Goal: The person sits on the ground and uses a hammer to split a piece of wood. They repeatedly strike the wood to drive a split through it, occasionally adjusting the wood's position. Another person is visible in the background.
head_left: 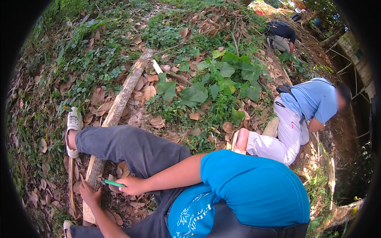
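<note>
A long, bark-covered log (pixel 123 99) lies lengthwise in front of me, with pale, bare wood at its near end. My left hand (pixel 90 194) rests against this near part, fingers apart. From the right, my right hand (pixel 133 185) grips a green-handled tool (pixel 114 183) closely. Its small metal head meets the log's side just above my left hand; the exact kind of tool is too small to tell. My bent right leg in dark trousers (pixel 131 142) crosses over the log, and the shoe (pixel 73 125) stands to its left.
Dry brown leaves and green plants (pixel 226 75) cover the ground. A thin split stick (pixel 71 186) lies left of the log, and a white strip (pixel 157 66) near its far end. A person in light blue (pixel 309 97) crouches at right; another person (pixel 281 33) bends farther off.
</note>
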A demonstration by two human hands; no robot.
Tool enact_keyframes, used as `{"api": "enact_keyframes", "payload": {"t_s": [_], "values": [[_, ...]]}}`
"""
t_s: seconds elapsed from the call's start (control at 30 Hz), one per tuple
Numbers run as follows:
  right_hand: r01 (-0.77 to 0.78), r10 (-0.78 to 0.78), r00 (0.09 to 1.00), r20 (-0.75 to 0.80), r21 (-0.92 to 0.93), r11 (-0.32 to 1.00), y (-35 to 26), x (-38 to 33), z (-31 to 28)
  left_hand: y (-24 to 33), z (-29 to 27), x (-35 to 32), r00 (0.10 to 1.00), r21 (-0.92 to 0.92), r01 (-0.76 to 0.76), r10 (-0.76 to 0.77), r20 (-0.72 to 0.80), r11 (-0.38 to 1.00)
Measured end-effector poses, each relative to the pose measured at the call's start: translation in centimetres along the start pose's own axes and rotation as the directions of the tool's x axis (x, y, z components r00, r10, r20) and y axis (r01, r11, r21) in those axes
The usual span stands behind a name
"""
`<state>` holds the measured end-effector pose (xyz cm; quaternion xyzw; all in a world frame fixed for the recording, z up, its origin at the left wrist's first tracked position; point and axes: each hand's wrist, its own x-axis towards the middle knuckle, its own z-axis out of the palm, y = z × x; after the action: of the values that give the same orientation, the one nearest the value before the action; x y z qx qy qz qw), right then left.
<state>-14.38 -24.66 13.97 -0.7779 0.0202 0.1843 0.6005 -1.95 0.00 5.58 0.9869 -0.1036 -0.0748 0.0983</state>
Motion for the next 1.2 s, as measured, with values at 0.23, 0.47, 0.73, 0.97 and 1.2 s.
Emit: {"api": "enact_keyframes", "payload": {"t_s": [0.23,0.47,0.73,0.97,1.2], "values": [[-0.208,0.207,0.978,0.013,0.057,0.977,-0.1,1.2,-0.3,-0.6,2.5,-4.2,0.983,0.114,0.094,-0.074,-0.169,0.989],[0.178,-0.227,0.953,-0.199,-0.235,0.956,0.5,1.6,0.9,-2.5,-0.9,-8.6,0.89,-0.101,0.444,-0.451,-0.064,0.89],[-0.255,0.255,0.965,-0.068,0.015,0.967,-3.7,1.6,3.4,-3.3,-0.6,-9.9,0.882,-0.047,0.471,-0.47,0.026,0.881],[-0.202,0.202,0.979,-0.012,-0.113,0.973,3.0,3.7,5.2,-2.3,1.3,-8.4,0.897,0.07,0.41,-0.416,0.148,0.909],[-0.025,0.028,0.991,-0.128,0.028,0.999,2.7,5.1,6.4,-3.5,0.8,-8.1,0.874,0.005,0.417,-0.403,0.271,0.909]]}}
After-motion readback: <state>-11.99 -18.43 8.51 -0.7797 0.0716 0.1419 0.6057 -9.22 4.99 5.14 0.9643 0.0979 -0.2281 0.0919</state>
